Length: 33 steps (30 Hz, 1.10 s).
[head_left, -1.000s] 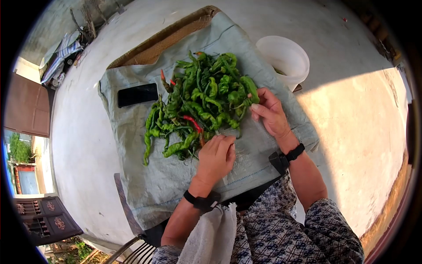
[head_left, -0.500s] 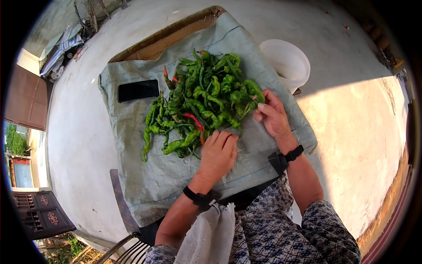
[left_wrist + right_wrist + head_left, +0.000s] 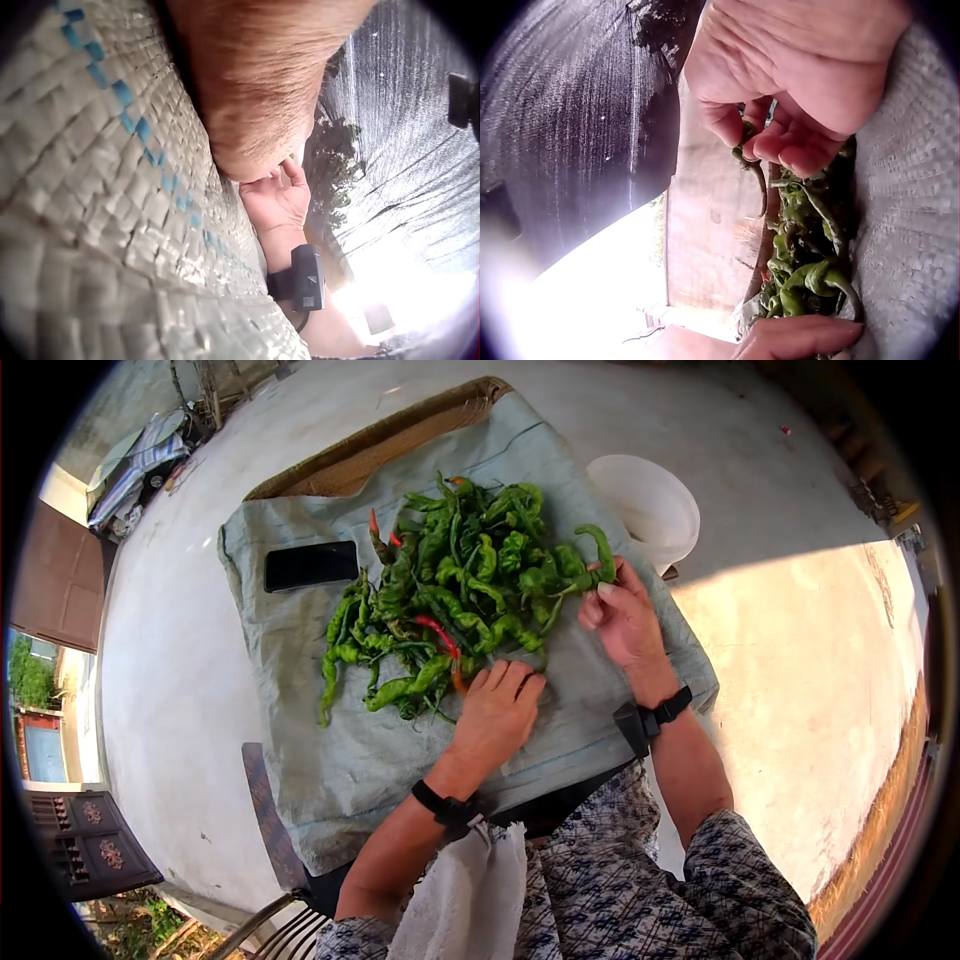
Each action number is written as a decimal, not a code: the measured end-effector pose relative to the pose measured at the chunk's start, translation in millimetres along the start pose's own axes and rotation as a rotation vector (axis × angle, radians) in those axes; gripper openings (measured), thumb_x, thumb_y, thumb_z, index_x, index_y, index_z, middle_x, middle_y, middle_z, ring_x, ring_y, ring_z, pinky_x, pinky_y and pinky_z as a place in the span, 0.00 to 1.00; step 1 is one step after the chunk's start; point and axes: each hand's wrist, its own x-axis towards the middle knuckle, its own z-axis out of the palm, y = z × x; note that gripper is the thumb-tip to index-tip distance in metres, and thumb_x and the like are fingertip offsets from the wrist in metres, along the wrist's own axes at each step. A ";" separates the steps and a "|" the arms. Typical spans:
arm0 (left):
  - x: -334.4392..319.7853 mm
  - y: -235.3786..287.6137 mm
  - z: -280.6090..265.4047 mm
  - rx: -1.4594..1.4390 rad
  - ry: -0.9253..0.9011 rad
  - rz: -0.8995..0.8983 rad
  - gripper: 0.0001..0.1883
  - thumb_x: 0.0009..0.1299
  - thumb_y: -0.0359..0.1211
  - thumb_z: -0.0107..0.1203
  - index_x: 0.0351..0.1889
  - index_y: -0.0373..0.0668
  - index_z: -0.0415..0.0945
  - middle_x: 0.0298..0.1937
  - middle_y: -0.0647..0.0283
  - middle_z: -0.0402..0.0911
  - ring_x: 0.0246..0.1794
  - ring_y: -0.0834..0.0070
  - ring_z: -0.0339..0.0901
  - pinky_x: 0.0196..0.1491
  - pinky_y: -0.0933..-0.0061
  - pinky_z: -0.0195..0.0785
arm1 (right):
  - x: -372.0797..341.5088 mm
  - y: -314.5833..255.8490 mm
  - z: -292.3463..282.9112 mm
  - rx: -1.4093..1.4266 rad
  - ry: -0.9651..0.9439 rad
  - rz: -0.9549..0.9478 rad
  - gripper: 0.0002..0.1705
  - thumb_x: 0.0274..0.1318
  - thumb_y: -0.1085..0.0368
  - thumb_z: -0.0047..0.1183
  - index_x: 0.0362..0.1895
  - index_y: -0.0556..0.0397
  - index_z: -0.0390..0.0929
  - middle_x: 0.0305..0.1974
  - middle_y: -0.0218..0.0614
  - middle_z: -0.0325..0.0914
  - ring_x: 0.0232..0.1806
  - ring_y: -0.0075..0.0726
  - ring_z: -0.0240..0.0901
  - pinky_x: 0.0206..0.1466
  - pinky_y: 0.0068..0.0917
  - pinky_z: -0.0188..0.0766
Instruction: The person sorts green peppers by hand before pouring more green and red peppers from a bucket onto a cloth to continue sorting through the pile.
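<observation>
Between thumb and fingers my right hand (image 3: 630,622) pinches a green chili pepper (image 3: 601,546), its curved end standing up at the right side of the pile. In the right wrist view the pinched stalk end hangs below the fingertips. My left hand (image 3: 497,710) rests on the grey-green woven sheet (image 3: 560,710) at the near edge of the pile, fingers bent loosely downward. Its fingers lie right beside a pepper stem (image 3: 846,289) in the right wrist view. The heap of green chili peppers (image 3: 480,565) includes a red one (image 3: 437,632) near the left fingers.
A black phone (image 3: 311,566) lies on the sheet left of the peppers. The sheet drapes over a woven basket (image 3: 390,455), its brown rim showing at the back. Beyond the right edge stands a white bucket (image 3: 672,510). A white towel (image 3: 470,900) hangs in front of the person.
The pepper in my right hand has turned so its curved end points upward, and it has shifted slightly right, away from the pile. The left hand has stayed nearly still.
</observation>
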 end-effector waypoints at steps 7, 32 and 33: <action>0.1 -2.0 3.8 0.040 -0.024 -0.001 0.17 0.61 0.24 0.66 0.50 0.40 0.83 0.52 0.59 0.80 0.53 0.56 0.80 0.55 0.57 0.76 | 11.8 -57.7 12.8 -0.255 0.118 -0.147 0.12 0.73 0.68 0.58 0.56 0.54 0.78 0.32 0.29 0.75 0.29 0.25 0.70 0.35 0.29 0.69; 2.0 -1.7 2.7 0.012 -0.034 -0.039 0.15 0.64 0.24 0.66 0.50 0.41 0.83 0.51 0.59 0.80 0.53 0.56 0.80 0.53 0.55 0.77 | 58.2 -125.7 0.6 -1.070 0.240 -0.312 0.16 0.71 0.71 0.63 0.59 0.58 0.82 0.43 0.36 0.87 0.36 0.23 0.81 0.39 0.25 0.80; 2.9 -1.7 2.4 0.009 -0.029 -0.035 0.15 0.64 0.24 0.66 0.50 0.41 0.83 0.51 0.59 0.80 0.53 0.56 0.80 0.53 0.55 0.76 | 51.5 -114.2 5.2 -1.042 0.165 -0.254 0.15 0.71 0.72 0.62 0.58 0.58 0.82 0.43 0.35 0.87 0.36 0.23 0.81 0.39 0.25 0.79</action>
